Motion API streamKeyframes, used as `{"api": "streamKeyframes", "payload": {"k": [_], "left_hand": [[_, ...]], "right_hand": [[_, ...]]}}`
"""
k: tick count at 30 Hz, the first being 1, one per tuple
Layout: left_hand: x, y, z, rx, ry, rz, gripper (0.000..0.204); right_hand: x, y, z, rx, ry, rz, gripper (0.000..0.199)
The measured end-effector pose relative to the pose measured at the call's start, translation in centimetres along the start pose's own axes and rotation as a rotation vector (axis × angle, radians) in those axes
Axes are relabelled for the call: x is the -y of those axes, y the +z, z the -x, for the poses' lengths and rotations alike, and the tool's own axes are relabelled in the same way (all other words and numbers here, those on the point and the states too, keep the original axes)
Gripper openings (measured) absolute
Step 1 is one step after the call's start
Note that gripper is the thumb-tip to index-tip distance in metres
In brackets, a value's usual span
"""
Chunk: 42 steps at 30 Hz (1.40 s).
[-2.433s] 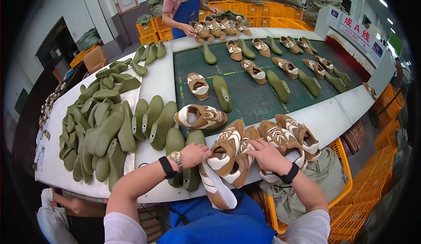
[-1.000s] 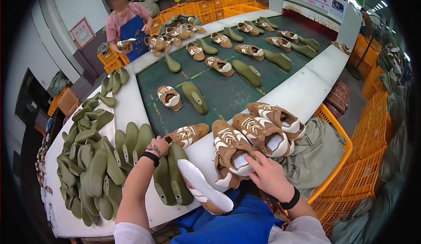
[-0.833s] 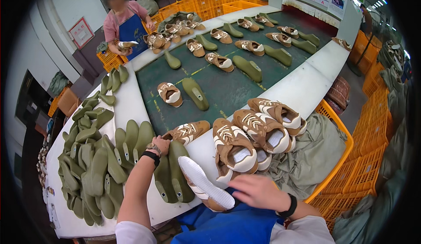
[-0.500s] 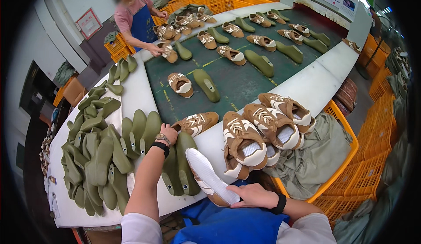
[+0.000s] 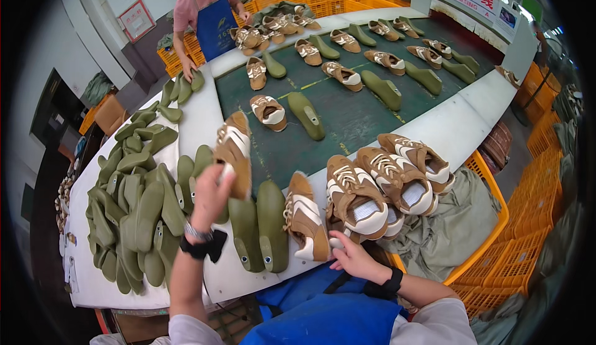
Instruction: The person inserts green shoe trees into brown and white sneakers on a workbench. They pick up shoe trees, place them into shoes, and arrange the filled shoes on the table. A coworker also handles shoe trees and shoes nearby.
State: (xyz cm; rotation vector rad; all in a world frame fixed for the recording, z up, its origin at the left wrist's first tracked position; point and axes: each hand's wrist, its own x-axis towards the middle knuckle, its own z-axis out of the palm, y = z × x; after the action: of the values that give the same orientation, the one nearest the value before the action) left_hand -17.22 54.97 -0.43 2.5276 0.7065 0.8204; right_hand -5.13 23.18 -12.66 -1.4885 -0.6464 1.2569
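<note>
Above the white table edge [image 5: 205, 118], left of the green conveyor belt [image 5: 347, 109], a brown-and-white shoe upper [image 5: 234, 152] is lifted, gripped by the left hand [image 5: 210, 196]. The right hand [image 5: 349, 257], fingers loosely curled, touches the sneaker pile [image 5: 379, 187] nearer the person.

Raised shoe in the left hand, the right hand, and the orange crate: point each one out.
raised shoe [image 5: 234, 152], head view, its tan side.
right hand [image 5: 351, 259], head view, its back.
orange crate [image 5: 490, 187], head view, its rim.

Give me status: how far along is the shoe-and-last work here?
Done: shoe uppers paired with green lasts lie along the belt. In hand: left hand lifts one upper; right hand touches the stacked uppers. Left: that stack and the pile of lasts.
</note>
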Motion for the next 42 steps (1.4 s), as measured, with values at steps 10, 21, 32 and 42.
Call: {"api": "streamKeyframes", "payload": {"k": [10,21,32,42], "left_hand": [[-10.6,4.5,12.9,0.217,0.423,-0.05,0.03],[-11.5,8.2,11.0,0.321,0.346,0.328,0.058],[-7.6,9.2,14.8,0.411,-0.158,0.509,0.102],[-9.5,12.5,13.8,0.396,-0.085,0.593,0.093]], "right_hand": [[1.4,0.0,0.5,-0.2,-0.346,0.709,0.045],[9.3,-5.5,4.7,-0.779,-0.655,0.819,0.024],[2.0,-23.5,3.2,-1.018,-0.235,0.498,0.053],[0.0,-25.0,2.9,-0.874,-0.176,0.028,0.059]]}}
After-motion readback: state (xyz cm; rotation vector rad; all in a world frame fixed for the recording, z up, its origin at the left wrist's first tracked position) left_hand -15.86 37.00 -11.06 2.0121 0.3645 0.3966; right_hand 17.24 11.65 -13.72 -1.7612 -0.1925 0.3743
